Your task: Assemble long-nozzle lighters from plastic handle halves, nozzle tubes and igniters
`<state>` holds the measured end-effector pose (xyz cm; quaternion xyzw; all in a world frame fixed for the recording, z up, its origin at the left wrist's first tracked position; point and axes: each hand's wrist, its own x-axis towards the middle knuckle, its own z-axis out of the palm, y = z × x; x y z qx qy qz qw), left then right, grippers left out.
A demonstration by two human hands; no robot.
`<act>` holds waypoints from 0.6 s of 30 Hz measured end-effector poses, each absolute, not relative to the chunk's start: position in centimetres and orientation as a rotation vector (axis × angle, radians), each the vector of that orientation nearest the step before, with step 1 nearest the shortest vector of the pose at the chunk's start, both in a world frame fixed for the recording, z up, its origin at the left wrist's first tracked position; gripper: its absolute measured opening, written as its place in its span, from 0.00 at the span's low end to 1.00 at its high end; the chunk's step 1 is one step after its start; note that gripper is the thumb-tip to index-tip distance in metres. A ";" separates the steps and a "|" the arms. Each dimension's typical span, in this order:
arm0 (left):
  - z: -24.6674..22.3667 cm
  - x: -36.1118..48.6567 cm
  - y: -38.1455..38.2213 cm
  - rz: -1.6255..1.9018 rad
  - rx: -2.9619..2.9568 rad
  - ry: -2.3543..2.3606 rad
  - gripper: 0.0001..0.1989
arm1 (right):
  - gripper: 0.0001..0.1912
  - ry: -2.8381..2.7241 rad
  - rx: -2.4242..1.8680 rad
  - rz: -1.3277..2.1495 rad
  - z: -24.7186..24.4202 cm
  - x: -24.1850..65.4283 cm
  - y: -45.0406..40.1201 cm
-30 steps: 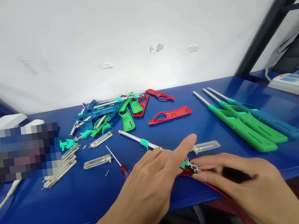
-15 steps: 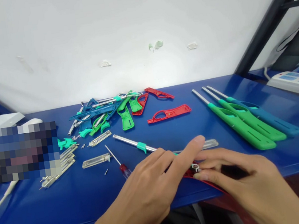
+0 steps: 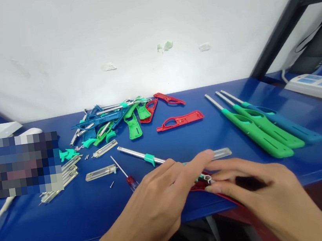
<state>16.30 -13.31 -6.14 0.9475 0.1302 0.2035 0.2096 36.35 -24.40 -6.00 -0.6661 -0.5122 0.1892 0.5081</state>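
A red casing half (image 3: 199, 186) lies under both hands near the table's front edge, partly hidden by them. My left hand (image 3: 156, 200) is closed around the inner end of a metal tube (image 3: 134, 153) that carries a turquoise trigger piece (image 3: 149, 159). Between thumb and fingers my right hand (image 3: 246, 184) pinches a small white ring-shaped part (image 3: 207, 178) over the casing. Behind the hands lies a clear reservoir (image 3: 222, 153). A screwdriver (image 3: 130, 180) with a red and clear handle rests left of my left hand.
Red, green and blue casing pieces (image 3: 134, 126) are heaped near the wall, with another red half (image 3: 180, 120) beside them. Clear reservoirs (image 3: 101, 172) and screws (image 3: 111, 184) lie left. Three assembled lighters (image 3: 257, 133) and a power strip (image 3: 319, 85) are at right.
The whole view has shifted slightly, so things appear a little further left and up. Both hands keep nearly the same pose over the red casing, with small finger movement.
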 end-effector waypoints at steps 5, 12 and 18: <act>-6.0 16.5 -13.4 0.611 2.691 0.369 0.39 | 0.04 -1.403 -1.615 0.401 -6.3 37.1 -24.6; -5.7 16.7 -13.5 0.656 2.790 0.337 0.38 | 0.03 -1.476 -1.557 0.299 -6.7 36.9 -24.7; -5.0 16.9 -13.6 0.696 2.768 0.317 0.31 | 0.03 -1.567 -1.571 0.338 -6.5 36.9 -25.3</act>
